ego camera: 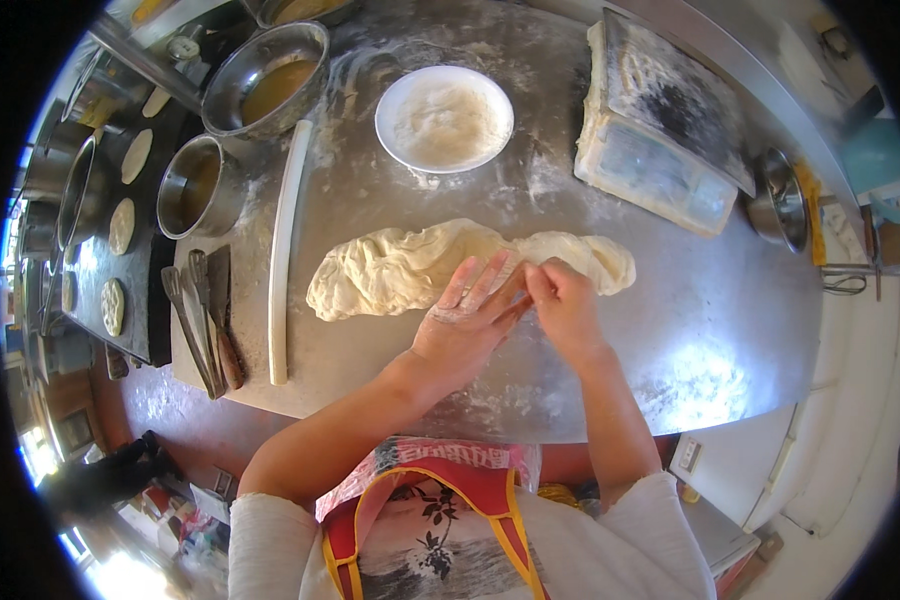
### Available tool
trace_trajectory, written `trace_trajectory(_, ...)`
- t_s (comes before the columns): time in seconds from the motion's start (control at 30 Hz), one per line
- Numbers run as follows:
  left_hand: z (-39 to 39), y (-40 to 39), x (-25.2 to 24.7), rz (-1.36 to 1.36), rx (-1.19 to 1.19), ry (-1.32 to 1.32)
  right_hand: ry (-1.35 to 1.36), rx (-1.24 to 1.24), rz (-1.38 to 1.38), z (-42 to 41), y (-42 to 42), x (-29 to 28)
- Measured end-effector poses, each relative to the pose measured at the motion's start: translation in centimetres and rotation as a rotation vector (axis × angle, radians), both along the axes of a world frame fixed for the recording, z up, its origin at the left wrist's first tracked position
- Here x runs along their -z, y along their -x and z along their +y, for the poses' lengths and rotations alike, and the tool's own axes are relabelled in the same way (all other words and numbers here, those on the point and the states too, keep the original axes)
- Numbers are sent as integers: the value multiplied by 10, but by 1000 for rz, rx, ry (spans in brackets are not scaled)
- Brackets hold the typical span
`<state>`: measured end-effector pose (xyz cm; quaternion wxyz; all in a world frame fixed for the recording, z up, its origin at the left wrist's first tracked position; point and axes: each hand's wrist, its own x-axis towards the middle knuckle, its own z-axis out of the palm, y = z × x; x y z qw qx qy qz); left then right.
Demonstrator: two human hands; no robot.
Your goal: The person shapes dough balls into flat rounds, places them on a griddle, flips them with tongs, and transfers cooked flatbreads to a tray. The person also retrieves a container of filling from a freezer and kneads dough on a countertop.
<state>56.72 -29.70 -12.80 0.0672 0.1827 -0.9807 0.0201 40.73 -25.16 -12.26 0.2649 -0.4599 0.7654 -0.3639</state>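
Note:
A long, folded mass of dough point(390, 274) lies across the metal worktop point(330, 375) in front of me. My left hand point(469, 311) is over the dough's near edge, its fingers spread. Beside it, my right hand point(566, 300) has curled fingers that meet the fingertips of my left hand near the right part of the dough. Whether a bit of dough is between those fingers cannot be told. Beyond the dough stands a white bowl of flour point(450, 120).
A white strip point(283, 277), metal tongs point(195, 322) and a wooden-handled scraper point(225, 337) lie at left, near steel bowls point(266, 82) of liquid. Flat dough rounds point(121, 226) sit on a dark griddle point(154, 285). A floury lidded box point(652, 165) stands back right.

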Motion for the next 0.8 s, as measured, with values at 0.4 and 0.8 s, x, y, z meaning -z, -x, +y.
trace_trajectory(0.4,-27,-44,-9,-129,-281,-207,141,-372,444,-39,30,30)
trace_trajectory(0.8,5,-53,28,190,-161,-460,190,-717,429,-52,-50,35)
